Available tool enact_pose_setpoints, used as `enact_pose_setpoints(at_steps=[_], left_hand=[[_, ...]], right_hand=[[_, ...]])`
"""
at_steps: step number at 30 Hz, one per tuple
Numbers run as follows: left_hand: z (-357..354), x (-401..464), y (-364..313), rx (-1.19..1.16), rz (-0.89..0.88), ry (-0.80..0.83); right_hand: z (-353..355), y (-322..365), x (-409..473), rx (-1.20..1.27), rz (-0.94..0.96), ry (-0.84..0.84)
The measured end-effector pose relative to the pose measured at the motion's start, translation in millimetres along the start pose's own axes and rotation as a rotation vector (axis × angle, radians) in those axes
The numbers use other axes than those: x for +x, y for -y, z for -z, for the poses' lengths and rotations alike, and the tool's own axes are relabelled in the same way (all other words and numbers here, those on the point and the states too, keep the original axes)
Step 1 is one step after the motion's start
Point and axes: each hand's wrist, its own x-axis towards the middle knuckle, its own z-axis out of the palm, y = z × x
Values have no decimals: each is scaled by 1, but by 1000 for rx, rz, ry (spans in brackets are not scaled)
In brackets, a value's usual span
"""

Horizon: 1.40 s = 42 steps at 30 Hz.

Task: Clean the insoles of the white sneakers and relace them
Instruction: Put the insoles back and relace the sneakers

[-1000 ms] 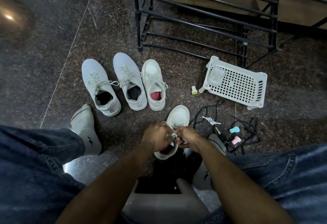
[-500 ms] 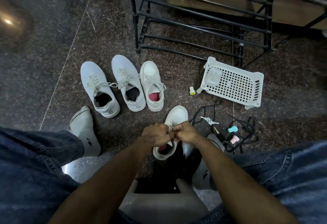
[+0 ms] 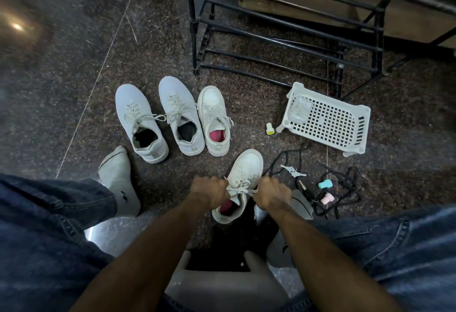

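Our left hand [image 3: 209, 192] and right hand [image 3: 271, 194] each pinch a lace end of the white sneaker [image 3: 240, 183], fists curled. The white basket [image 3: 328, 120] holds a clear crumpled wrapper [image 3: 300, 110], contents unclear.

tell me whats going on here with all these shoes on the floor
A seated person is tying the lace of a white sneaker on the floor between their feet. The left hand and right hand each grip a part of the lace and pull outward over the tongue. Its match with the pink insole stands laced beside two grey sneakers. Black laces lie loose to the right, near an upturned white basket.
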Motion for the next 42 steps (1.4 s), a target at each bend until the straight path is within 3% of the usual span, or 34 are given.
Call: enact_pose_setpoints(at_steps=[7,12,15,19,22,25,29,33,37,42], left_hand=[[-4,2,5,-162,50,4],[-16,9,17,-856,102,-57],[-10,12,24,-1000,158,-226],[15,16,36,-908,240,-360],[25,25,40,-762,158,-398],[36,37,41,-458,50,-452],[49,55,35,-14,-30,-296],[53,75,29,5,31,-121],[60,87,26,-23,61,-127],[53,82,22,111,41,-42]], right_hand=[[6,-2,-8,-34,98,-16],[14,14,-22,32,333,-62],[3,31,-34,-51,424,55],[-18,44,-40,-176,449,101],[-33,49,-38,-272,465,34],[-39,50,-32,-305,472,-19],[-24,51,-9,-210,354,-30],[0,44,19,-97,312,46],[4,40,33,-19,278,139],[-2,37,35,-97,314,74]])
